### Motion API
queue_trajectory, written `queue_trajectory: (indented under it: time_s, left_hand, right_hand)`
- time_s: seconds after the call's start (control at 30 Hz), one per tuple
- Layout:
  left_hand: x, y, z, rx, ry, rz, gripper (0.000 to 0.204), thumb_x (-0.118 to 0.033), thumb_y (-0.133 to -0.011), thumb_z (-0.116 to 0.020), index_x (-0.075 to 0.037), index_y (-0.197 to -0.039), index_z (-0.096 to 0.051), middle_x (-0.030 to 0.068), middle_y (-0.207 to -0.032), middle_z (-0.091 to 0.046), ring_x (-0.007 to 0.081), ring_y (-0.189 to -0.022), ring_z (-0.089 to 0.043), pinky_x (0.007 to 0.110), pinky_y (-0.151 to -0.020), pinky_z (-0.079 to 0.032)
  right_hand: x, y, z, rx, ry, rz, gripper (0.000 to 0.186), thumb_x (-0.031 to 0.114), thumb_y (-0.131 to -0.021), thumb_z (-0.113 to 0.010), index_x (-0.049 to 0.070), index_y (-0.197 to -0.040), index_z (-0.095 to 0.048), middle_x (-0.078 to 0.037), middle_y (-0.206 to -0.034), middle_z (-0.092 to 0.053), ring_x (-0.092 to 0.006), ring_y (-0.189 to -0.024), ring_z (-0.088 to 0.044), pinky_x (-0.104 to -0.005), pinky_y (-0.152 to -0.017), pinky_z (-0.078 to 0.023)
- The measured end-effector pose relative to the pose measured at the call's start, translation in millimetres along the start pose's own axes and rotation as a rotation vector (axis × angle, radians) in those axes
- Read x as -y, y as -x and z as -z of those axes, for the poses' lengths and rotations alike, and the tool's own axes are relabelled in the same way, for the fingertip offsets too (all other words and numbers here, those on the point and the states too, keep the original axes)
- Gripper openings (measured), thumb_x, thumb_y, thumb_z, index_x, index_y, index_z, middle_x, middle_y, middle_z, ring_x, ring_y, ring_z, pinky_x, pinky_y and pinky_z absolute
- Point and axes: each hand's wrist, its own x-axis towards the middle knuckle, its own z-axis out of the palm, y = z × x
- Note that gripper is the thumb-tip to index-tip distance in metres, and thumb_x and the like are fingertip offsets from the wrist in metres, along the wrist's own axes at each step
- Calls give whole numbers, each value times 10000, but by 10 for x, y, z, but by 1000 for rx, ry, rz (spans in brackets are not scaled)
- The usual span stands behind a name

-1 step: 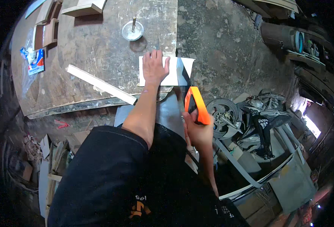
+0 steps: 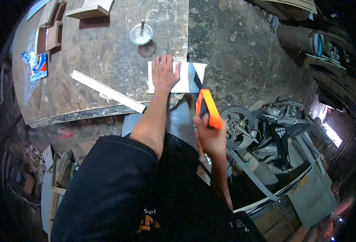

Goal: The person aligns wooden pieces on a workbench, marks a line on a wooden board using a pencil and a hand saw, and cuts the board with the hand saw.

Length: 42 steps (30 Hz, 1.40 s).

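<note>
Most of the view is taken up by a big, scuffed wooden desk [image 2: 101, 52], all scratched and speckled. Off to its right, below the level of the top, a motorbike [image 2: 271, 109] is parked, with some dark cloth draped on it. A long white strip [image 2: 107, 90] is laid slantwise near the desk's front edge, its lower end poked out past that edge. The white board [image 2: 182, 82] is placed at the front right corner, part of it hung out over the right side. A saw with a chunky orange handle [image 2: 206, 96] is set with its blade across that overhanging bit; whether the wood is cut into can't be told. The handle is gripped by the right hand [image 2: 213, 136], fingers wrapped around it. The board is pressed down by the left hand [image 2: 165, 74], palm flat, fingers stretched forward and thumb spread wide. Over on the left, a blue, white and orange packet [image 2: 39, 71] is left lying. Farther back, a stick [image 2: 143, 26] is stood in a small round bowl [image 2: 141, 37].
</note>
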Motion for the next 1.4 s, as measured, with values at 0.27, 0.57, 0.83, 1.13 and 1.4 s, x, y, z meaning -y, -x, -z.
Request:
queue_trajectory:
  time_s: [0.27, 0.57, 0.83, 1.13, 1.4]
  left_hand:
    - [68, 9, -53, 30, -20, 8, 336, -350, -869, -649, -50, -1015, -602, 143, -1019, -579, 331, -990, -535, 445, -878, -435]
    - [-116, -97, 27, -24, -21, -40, 310, -343, -865, -657, -56, -950, -580, 141, -976, -557, 332, -976, -530, 447, -874, -431]
    - [-163, -45, 31, -42, 5, -56, 298, -326, -874, -644, -45, -947, -575, 151, -981, -568, 345, -975, -530, 456, -887, -426]
    - [-125, 27, 140, 32, 23, -18, 303, -321, -890, -627, -42, -996, -578, 162, -1057, -572, 343, -1043, -521, 466, -942, -408]
    - [40, 112, 73, -73, 264, -368, 274, -291, -805, -686, -88, -975, -614, 123, -1042, -589, 327, -1033, -527, 456, -917, -402]
  right_hand:
    - [-160, -267, 11, 69, 373, 223, 278, 72, -775, -778, 49, -657, -527, -11, -577, -535, -112, -573, -543, -325, -558, -453]
    - [553, -460, 30, 26, 54, -101, 287, 133, -896, -722, 96, -712, -506, 59, -573, -512, -37, -495, -463, -237, -460, -370]
    - [155, 38, 72, 105, -298, 39, 290, 315, -950, -688, 65, -991, -547, 26, -785, -531, -77, -611, -487, -249, -585, -433]
    - [253, -42, 43, 88, -123, 33, 301, 339, -982, -636, 42, -1015, -596, 11, -621, -544, -76, -448, -494, -259, -435, -389]
    - [365, -114, -56, 10, -148, 13, 298, 352, -988, -631, 68, -1079, -631, 47, -625, -503, -51, -450, -425, -243, -403, -340]
